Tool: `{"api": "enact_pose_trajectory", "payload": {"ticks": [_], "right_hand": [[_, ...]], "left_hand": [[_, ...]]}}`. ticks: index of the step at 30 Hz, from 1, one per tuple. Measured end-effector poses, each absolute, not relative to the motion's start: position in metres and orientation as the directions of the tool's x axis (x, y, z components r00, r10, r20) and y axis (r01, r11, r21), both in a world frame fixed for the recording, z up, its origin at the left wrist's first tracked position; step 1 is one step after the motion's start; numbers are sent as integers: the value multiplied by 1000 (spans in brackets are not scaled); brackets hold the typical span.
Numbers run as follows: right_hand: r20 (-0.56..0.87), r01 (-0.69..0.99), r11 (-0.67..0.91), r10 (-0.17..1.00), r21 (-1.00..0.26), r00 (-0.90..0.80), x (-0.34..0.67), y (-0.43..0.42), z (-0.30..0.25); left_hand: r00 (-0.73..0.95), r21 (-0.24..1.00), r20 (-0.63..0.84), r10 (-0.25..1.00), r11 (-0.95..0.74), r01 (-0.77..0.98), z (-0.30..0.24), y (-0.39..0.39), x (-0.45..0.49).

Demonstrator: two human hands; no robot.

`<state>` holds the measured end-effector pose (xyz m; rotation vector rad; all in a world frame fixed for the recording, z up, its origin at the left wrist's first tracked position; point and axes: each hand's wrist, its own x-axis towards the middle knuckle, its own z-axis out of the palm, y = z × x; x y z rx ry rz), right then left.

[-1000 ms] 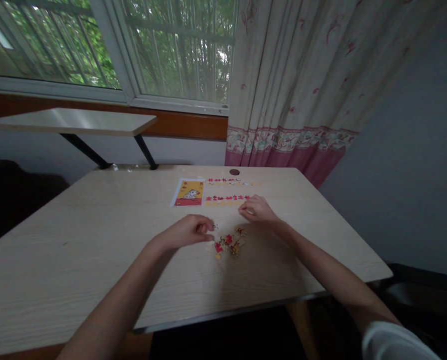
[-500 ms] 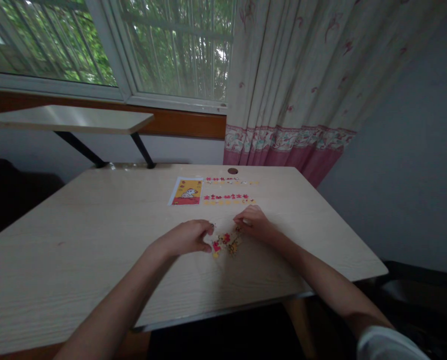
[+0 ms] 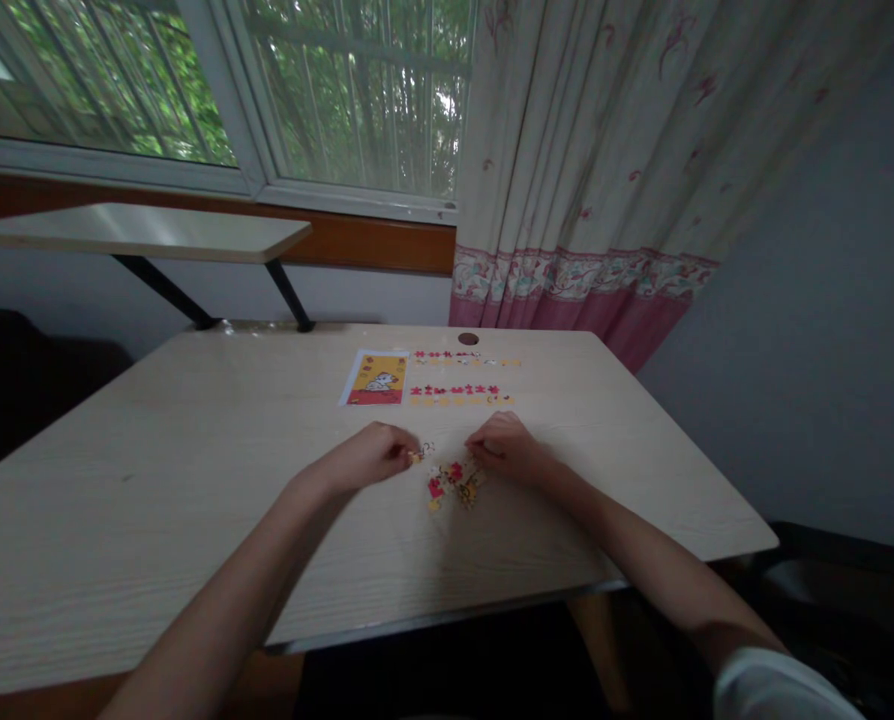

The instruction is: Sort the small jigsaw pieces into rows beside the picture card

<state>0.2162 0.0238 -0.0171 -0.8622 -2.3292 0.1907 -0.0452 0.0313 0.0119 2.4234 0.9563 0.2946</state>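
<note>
A loose pile of jigsaw puzzle pieces, red, yellow and pale, lies on the table between my hands. My left hand is closed at the pile's upper left, thumb and fingers pinched on a small yellowish puzzle piece. A white piece with dark marks lies just beyond those fingertips. On the pile's right side my right hand is closed too, its fingertips pressed together at the pile's edge. Whatever they may hold is too small to make out.
Red pieces and yellow pieces lie in sorted rows farther back, with two more rows behind. Left of them lies a picture card of a white animal on yellow and red. A raised shelf stands at the back left.
My left hand has gone from spread thumb and fingers to a pinch on a puzzle piece, moving slightly away from the pile. My right hand has barely moved.
</note>
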Motion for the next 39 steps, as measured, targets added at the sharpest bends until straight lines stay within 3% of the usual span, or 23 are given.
{"api": "enact_pose_trajectory", "payload": {"ticks": [3,8,18,26,35,39], "right_hand": [[446,492,807,591,-327,-672,214,19,-12],[325,493,823,565,-282,-758,212,15,-14],[269,549,784,617,-290,-740,214,20,-14],[307,530,783,617,-325,-724,213,19,-12],[379,574,708,706,-411,-598,215,25,-22],[382,549,742,669,-385,-637,216,26,-22]], "left_hand": [[723,523,40,690,-631,573,5,37,-50],[648,390,60,759,-615,685,0,41,-54],[645,352,19,764,-609,711,2,40,-54],[778,457,65,624,-712,533,2,41,-58],[734,459,11,679,-655,600,14,35,-54],[729,440,-12,685,-651,619,13,36,-56]]}}
